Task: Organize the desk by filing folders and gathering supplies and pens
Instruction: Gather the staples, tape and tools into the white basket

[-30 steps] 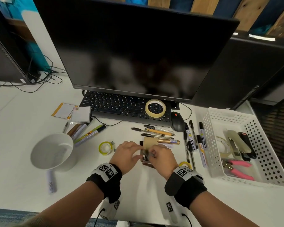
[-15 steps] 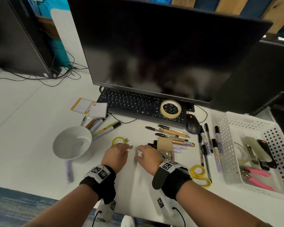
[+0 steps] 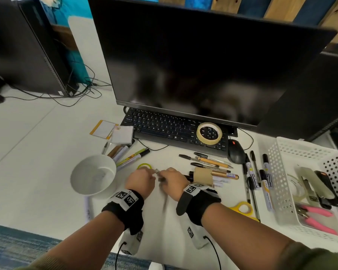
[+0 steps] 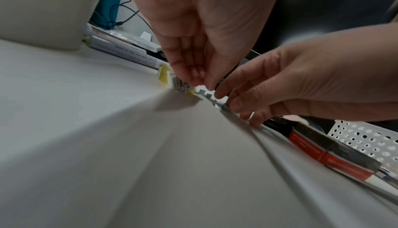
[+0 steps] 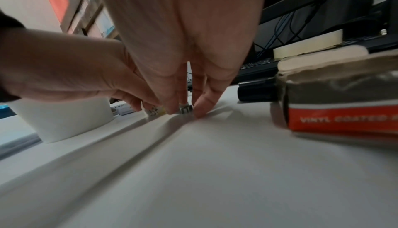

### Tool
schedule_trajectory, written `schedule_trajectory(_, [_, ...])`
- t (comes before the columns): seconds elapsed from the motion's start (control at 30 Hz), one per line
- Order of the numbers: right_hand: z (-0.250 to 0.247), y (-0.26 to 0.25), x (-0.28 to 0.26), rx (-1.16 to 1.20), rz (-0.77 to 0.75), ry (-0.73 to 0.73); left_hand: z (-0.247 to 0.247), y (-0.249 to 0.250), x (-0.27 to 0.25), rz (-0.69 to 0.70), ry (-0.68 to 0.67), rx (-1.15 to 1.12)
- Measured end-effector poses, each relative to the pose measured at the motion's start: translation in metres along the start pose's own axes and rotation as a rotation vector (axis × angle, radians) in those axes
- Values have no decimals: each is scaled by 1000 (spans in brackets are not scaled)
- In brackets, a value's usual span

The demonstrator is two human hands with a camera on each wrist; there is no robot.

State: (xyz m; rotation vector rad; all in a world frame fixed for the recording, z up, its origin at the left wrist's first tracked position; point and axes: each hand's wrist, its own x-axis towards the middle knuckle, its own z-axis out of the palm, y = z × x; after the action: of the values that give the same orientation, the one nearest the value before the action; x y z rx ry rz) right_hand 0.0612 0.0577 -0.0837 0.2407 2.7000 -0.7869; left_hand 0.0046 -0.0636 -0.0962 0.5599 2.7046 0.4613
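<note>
My left hand (image 3: 142, 177) and right hand (image 3: 169, 177) meet fingertip to fingertip on the white desk, just in front of a small yellow tape roll (image 3: 144, 165). In the left wrist view the left hand (image 4: 197, 80) pinches something small beside the roll's barcode label. In the right wrist view the right hand (image 5: 187, 107) pinches a small metal clip (image 5: 184, 109) against the desk. A torn cardboard clip box (image 3: 203, 176) lies on several pens (image 3: 209, 161) right of my hands. Markers (image 3: 265, 176) lie beside the white basket (image 3: 281, 182).
A white bowl (image 3: 93, 175) stands to the left, with highlighters (image 3: 131, 156) and sticky notes (image 3: 103, 129) behind it. A masking tape roll (image 3: 209, 132) sits on the keyboard (image 3: 164, 127) under the monitor. Yellow scissors (image 3: 242, 208) lie under my right forearm. The basket holds a stapler and pink pliers.
Both hands have left the cardboard box and moved left to the spot by the yellow tape roll. The box stays on the pens.
</note>
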Motion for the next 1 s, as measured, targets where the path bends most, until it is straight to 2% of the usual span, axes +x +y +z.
schedule_trajectory(0.23, [-4,-3,1,-120,-18,-30,3,-1,3,-23,-9,3])
schedule_trajectory(0.4, [-1,2,-8,-197,100,-14,4,4,6,-18,-61,-11])
schedule_trajectory(0.5, [-3,12,-14,-181,155,17,5,10,7,-26,-98,18])
schedule_trajectory(0.63, [-12,26,-29,-106,167,109,5,20,7,1,-73,73])
schedule_trajectory(0.8, [-29,41,-45,2,156,280,2,35,0,58,-62,197])
schedule_trajectory(0.9, [-39,56,-56,-8,192,333,4,39,-2,107,-75,97])
schedule_trajectory(1.0, [-41,70,-66,-6,251,289,10,48,-3,255,-75,-44])
